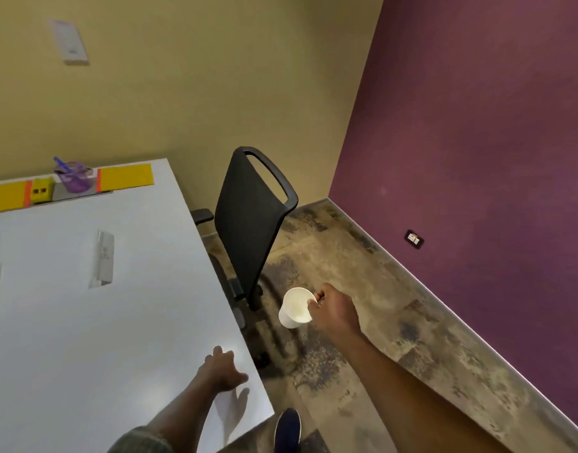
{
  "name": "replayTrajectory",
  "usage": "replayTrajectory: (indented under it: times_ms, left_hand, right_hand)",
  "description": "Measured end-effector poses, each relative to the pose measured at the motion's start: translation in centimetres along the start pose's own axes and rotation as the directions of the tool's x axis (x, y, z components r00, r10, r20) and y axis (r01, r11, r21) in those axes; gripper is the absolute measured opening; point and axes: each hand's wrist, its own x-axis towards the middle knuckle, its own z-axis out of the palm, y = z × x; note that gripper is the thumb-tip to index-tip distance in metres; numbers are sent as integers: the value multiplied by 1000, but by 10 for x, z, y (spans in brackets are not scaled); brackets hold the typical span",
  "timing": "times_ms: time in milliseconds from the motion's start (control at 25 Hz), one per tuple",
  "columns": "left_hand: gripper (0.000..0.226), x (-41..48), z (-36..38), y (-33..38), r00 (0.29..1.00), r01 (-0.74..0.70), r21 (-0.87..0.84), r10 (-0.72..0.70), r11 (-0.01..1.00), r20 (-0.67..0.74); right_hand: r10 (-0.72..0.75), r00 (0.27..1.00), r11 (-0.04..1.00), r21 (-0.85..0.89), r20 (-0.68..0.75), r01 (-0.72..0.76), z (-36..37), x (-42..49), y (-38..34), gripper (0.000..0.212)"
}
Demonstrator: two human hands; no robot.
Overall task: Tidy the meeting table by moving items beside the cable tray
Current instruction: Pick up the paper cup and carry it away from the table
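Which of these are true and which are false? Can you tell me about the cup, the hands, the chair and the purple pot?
1. The right hand holds a white cup. True.
2. The cup is standing on the table. False: it is held over the floor, past the table's edge.
3. The left hand rests near the table's corner. True.
4. The black chair lies tipped over. False: it stands upright beside the table.
5. The purple pot holds a pen. True.
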Motion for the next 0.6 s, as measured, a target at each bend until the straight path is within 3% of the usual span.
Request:
replayTrajectory:
  times_ms: [400, 600]
  left_hand:
    - [59, 55, -29, 8, 969, 159, -146, -183, 976, -168]
    - [61, 101, -47, 5, 934, 233, -175, -270, 957, -234]
  right_hand:
    - [-166, 972, 982, -63, 168, 178, 26, 109, -50, 13]
    - [-296, 903, 938, -83, 310, 336, 68, 175, -97, 15]
